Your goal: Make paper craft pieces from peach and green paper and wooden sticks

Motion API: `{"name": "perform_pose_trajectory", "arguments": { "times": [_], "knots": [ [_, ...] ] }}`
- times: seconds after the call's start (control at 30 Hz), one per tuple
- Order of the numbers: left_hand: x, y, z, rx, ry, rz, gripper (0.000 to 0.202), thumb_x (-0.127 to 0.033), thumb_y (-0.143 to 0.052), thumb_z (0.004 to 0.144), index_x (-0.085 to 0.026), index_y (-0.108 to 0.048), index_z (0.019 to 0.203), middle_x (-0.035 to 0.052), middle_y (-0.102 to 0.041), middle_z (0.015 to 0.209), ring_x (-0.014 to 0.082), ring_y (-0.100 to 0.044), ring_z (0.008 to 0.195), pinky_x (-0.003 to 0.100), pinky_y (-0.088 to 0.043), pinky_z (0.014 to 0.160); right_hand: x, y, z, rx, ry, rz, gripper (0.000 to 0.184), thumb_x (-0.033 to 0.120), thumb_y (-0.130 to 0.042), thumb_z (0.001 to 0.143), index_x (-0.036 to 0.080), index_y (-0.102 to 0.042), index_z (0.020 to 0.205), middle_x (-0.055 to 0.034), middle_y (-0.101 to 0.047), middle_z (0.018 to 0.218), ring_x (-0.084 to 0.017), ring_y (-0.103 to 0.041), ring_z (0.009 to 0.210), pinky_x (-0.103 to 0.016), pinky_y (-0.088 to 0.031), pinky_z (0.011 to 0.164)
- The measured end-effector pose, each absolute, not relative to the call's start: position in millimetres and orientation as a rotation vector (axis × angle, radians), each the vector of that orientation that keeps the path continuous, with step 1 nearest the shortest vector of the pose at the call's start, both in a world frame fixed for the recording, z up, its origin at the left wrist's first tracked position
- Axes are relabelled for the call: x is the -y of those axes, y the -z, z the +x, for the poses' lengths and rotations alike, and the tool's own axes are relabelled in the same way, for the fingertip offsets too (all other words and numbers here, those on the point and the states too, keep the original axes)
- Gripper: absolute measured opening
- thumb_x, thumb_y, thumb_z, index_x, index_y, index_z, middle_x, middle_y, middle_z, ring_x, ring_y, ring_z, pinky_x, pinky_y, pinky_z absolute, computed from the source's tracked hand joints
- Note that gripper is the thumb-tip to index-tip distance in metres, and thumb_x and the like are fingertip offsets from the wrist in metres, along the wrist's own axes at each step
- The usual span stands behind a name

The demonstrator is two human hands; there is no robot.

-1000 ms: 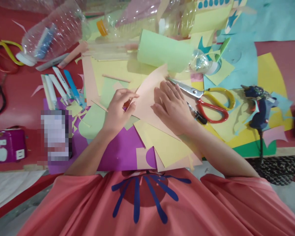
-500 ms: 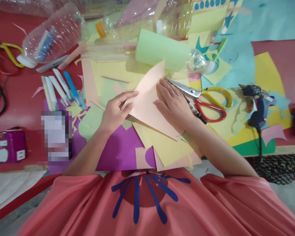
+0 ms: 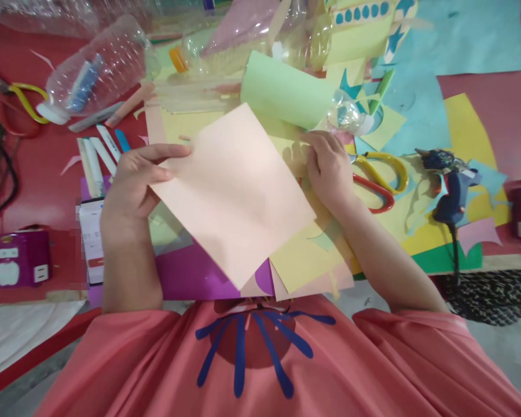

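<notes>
My left hand (image 3: 132,179) pinches the left corner of a pale peach sheet of paper (image 3: 238,197) between thumb and fingers. The sheet is tilted like a diamond and hangs over the other papers. To its right my right hand (image 3: 330,168) has curled fingers, lying over the blade end of the scissors (image 3: 375,179). Only the yellow and red handles and a bit of metal show; what the fingers hold is hidden. Beyond that hand lies a bottle wrapped in light green paper (image 3: 286,90).
Clear plastic bottles (image 3: 98,69) lie at the back. White-bodied markers (image 3: 93,165) and a phone (image 3: 92,240) are at left. A dark blue glue gun (image 3: 451,194) rests at right on yellow paper. A purple box (image 3: 21,258) stands at far left.
My left hand has moved left with the peach sheet, which now shows its full square face. My right hand has left the sheet and curled near the scissors; the black pen there no longer shows.
</notes>
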State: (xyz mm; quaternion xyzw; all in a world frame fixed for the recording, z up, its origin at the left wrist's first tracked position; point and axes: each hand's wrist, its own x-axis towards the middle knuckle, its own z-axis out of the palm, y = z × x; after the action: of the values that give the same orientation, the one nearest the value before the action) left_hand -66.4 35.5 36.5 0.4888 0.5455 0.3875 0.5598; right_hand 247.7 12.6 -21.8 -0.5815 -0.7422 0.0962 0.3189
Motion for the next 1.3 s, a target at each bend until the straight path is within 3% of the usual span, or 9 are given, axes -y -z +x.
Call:
{"name": "perform_pose_trajectory", "arguments": {
  "times": [0.1, 0.23, 0.37, 0.47, 0.7, 0.83, 1.0, 1.13, 1.3],
  "knots": [
    [-31.2, -36.6, -63.4, -1.32, -0.758, 1.248, 0.022, -0.021, -0.073, 0.057, -0.023, -0.077, 0.079, -0.0012, -0.078, 0.085, 0.0205, -0.07, 0.081, 0.038, -0.058, 0.081, -13.3, 19.9, 252.9, 1.853, -0.222, -1.458, 0.032, 0.024, -0.03, 0.097, 0.02, -0.059, 0.11, -0.0125, -0.067, 0.103, -0.025, -0.062, 0.102, -0.05, -0.049, 0.094],
    [-17.2, -29.8, -33.5, -1.295, -0.442, 1.686, 0.029, -0.022, -0.059, 0.075, -0.021, -0.075, 0.099, 0.0039, -0.076, 0.106, 0.0215, -0.07, 0.102, 0.036, -0.053, 0.096, -4.8, 9.2, 244.9, 1.859, -0.243, -1.403, 0.032, 0.025, -0.03, 0.098, 0.021, -0.059, 0.11, -0.0115, -0.069, 0.101, -0.024, -0.065, 0.098, -0.046, -0.052, 0.089],
    [-6.1, -20.5, -10.4, -1.317, -0.452, 1.968, 0.039, -0.016, -0.05, 0.083, -0.02, -0.068, 0.116, 0.0049, -0.073, 0.115, 0.0192, -0.068, 0.105, 0.036, -0.052, 0.1, 3.5, 4.4, 231.5, 1.984, -0.32, -1.29, 0.03, 0.019, -0.036, 0.093, 0.018, -0.061, 0.111, -0.01, -0.072, 0.104, -0.022, -0.067, 0.098, -0.042, -0.055, 0.086],
    [-4.6, -11.7, -7.6, -1.287, -0.524, 2.045, 0.037, -0.017, -0.048, 0.088, -0.02, -0.064, 0.121, 0.0052, -0.07, 0.12, 0.0182, -0.065, 0.111, 0.036, -0.051, 0.103, 8.5, 8.3, 222.2, 2.139, -0.326, -1.171, 0.032, 0.021, -0.043, 0.089, 0.016, -0.061, 0.115, -0.0118, -0.072, 0.112, -0.024, -0.065, 0.108, -0.045, -0.051, 0.095],
    [-10.5, 3.9, -14.6, -1.24, -0.713, 2.26, 0.029, -0.019, -0.047, 0.094, -0.021, -0.06, 0.119, 0.006, -0.065, 0.123, 0.0175, -0.059, 0.118, 0.035, -0.052, 0.101, 19.0, 15.1, 212.8, 2.353, -0.334, -1.168, 0.059, 0.019, -0.054, 0.078, 0.009, -0.045, 0.136, -0.0181, -0.062, 0.125, -0.031, -0.056, 0.122, -0.056, -0.038, 0.111],
    [4.6, -13.4, -7.4, -1.325, -0.656, 2.386, 0.028, -0.02, -0.05, 0.092, -0.019, -0.06, 0.118, 0.0108, -0.058, 0.133, 0.0233, -0.054, 0.126, 0.042, -0.046, 0.107, 19.8, 13.9, 211.9, 2.351, -0.291, -1.152, 0.052, 0.019, -0.052, 0.084, 0.013, -0.044, 0.134, -0.0172, -0.059, 0.119, -0.029, -0.058, 0.113, -0.055, -0.044, 0.104],
    [49.1, -32.7, 9.8, -0.856, -0.31, 2.674, 0.022, -0.02, -0.046, 0.094, -0.016, -0.068, 0.098, 0.0084, -0.07, 0.111, 0.0215, -0.062, 0.11, 0.037, -0.047, 0.101, 20.1, 14.6, 211.8, 2.338, -0.285, -1.096, 0.035, 0.016, -0.048, 0.089, 0.018, -0.051, 0.123, -0.0153, -0.058, 0.113, -0.025, -0.058, 0.101, -0.05, -0.05, 0.091],
    [73.4, -22.3, 16.0, -0.809, 0.01, 2.756, 0.045, -0.038, -0.052, 0.094, -0.019, -0.053, 0.135, 0.0095, -0.056, 0.142, 0.0236, -0.05, 0.133, 0.039, -0.039, 0.112, 21.8, 11.0, 213.9, 2.395, -0.237, -1.078, 0.035, 0.012, -0.047, 0.09, 0.016, -0.053, 0.124, -0.0154, -0.061, 0.119, -0.026, -0.059, 0.111, -0.052, -0.046, 0.101],
    [75.4, -2.1, 20.4, -0.897, 0.051, 2.772, 0.049, -0.038, -0.046, 0.097, -0.016, -0.046, 0.142, 0.0126, -0.055, 0.143, 0.0247, -0.044, 0.14, 0.041, -0.033, 0.117, 32.7, -3.1, 215.4, 2.48, -0.173, -1.061, 0.029, 0.017, -0.045, 0.096, 0.014, -0.059, 0.12, -0.0139, -0.068, 0.121, -0.024, -0.061, 0.116, -0.047, -0.048, 0.104]
  ]
}}
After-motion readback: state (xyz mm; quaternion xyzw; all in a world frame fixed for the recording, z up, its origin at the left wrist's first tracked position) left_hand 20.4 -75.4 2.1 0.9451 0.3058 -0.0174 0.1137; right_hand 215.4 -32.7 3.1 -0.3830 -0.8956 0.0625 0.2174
